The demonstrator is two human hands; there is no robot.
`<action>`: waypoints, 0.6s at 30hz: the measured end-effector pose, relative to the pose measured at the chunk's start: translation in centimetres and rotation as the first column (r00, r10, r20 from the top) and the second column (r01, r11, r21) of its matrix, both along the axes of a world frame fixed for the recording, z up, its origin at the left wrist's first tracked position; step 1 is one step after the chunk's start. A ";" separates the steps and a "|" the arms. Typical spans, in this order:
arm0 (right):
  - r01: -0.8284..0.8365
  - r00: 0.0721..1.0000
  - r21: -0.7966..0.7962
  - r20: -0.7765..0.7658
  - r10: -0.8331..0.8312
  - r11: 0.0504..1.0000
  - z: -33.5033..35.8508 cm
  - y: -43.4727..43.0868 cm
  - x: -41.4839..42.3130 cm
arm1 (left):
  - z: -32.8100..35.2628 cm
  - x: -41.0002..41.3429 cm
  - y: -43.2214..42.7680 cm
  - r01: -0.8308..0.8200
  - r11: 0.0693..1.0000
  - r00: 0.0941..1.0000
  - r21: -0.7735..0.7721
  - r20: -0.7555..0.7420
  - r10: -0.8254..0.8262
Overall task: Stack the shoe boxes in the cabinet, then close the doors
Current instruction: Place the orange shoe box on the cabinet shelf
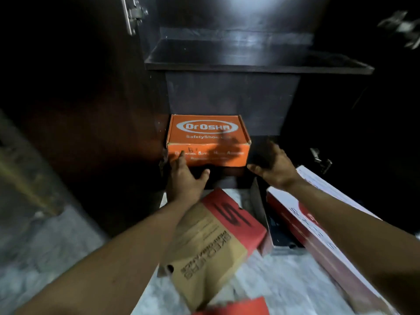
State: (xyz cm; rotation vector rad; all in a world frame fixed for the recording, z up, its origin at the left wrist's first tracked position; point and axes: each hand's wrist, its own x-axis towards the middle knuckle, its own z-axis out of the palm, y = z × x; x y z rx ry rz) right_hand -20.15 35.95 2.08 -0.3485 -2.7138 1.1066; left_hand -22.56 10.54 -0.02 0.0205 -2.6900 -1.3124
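The left hand pressed straight fingers against the lower front face of the orange Dr.Osha safety-shoe box, thumb spread wide below it. The right hand was open at the box's right end, fingers loosely splayed (blur and shadow hid whether they touched the cardboard).

The box sat on the bottom level of the dark cabinet, tight to the left wall and under a shelf, with the left door swung open. A tan-and-red Skechers box and a red-and-white box waited on the pale stone floor in front.

The orange carton looked like stiff corrugated board with a matte, unslippery surface. It was probably weightier than an ordinary shoe box if safety shoes were inside. It seemed best taken with palms clamping the two short ends, or pushed low on the front face to slide it. The tuck-in lid looked a poor place to lift from. Its flat top should bear the next box.
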 end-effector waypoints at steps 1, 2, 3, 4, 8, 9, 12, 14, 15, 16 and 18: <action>-0.011 0.999 -0.004 0.044 0.011 1.000 -0.3 -0.5 2.1 | -0.4 2.3 -0.4 0.033 0.999 0.999 0.018 0.041 -0.034; -0.041 0.995 0.006 0.089 0.040 0.999 -0.4 -1.3 4.5 | -0.8 4.8 -1.0 0.066 0.997 0.993 0.037 0.093 -0.069; -0.079 0.989 0.030 0.128 0.075 0.996 -0.2 -2.7 7.2 | -1.6 7.4 -1.6 0.092 0.996 0.986 0.018 0.140 -0.094; -0.133 0.977 0.063 0.174 0.121 0.989 -0.7 -3.6 9.4 | -2.3 9.7 -2.3 0.116 0.993 0.979 -0.037 0.175 -0.108; -0.186 0.940 0.089 0.306 0.151 0.978 -4.5 -3.8 12.4 | -5.5 14.3 -4.2 0.161 0.968 0.976 -0.193 0.174 -0.128; -0.168 0.940 0.083 0.314 0.135 0.982 -5.1 -3.1 12.0 | -5.8 14.7 -4.2 0.147 0.972 0.971 -0.183 0.217 -0.106; -0.118 0.960 0.113 0.265 0.084 0.987 -8.0 -2.6 12.5 | -7.6 17.1 -5.3 0.129 0.966 0.958 -0.222 0.278 -0.064; -0.163 0.910 0.100 0.399 0.111 0.982 -11.2 -3.4 13.3 | -11.4 18.9 -6.3 0.115 0.970 0.923 -0.215 0.385 -0.024; -0.243 0.881 0.103 0.440 0.175 0.964 -14.9 -3.8 13.3 | -14.6 20.3 -6.8 0.090 0.975 0.881 -0.205 0.473 0.018; -0.268 0.878 0.107 0.436 0.197 0.957 -14.0 -4.4 13.6 | -14.5 20.8 -7.2 0.091 0.983 0.884 -0.157 0.467 -0.008; -0.227 0.873 0.147 0.469 0.135 0.963 -14.3 -5.0 13.6 | -15.0 21.4 -8.0 0.118 0.985 0.876 -0.129 0.481 -0.042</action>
